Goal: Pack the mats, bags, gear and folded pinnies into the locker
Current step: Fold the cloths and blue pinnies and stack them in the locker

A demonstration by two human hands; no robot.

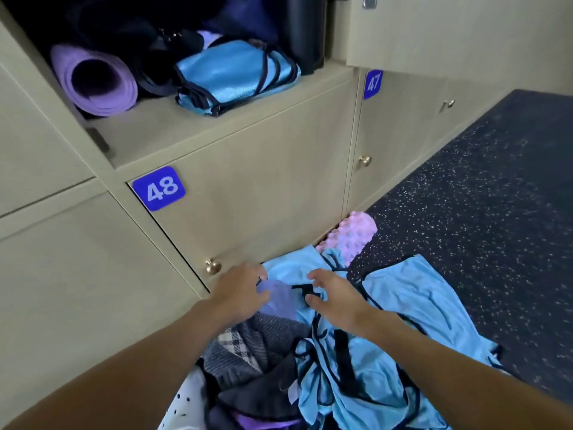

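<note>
below door 48 (263, 187), my left hand (242, 290) and right hand (335, 301) hover over loose blue pinnies (403, 305), fingers slack — gripping nothing. above door 48, folded pinnies (229, 72) sit beside the purple mat (93, 79) — bare locker (186, 135) shelf edge in front.

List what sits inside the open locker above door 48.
A rolled purple mat on the left, folded blue pinnies in front, a black cylinder on the right. Dark strapped gear behind them is too shadowed to tell apart.
</note>
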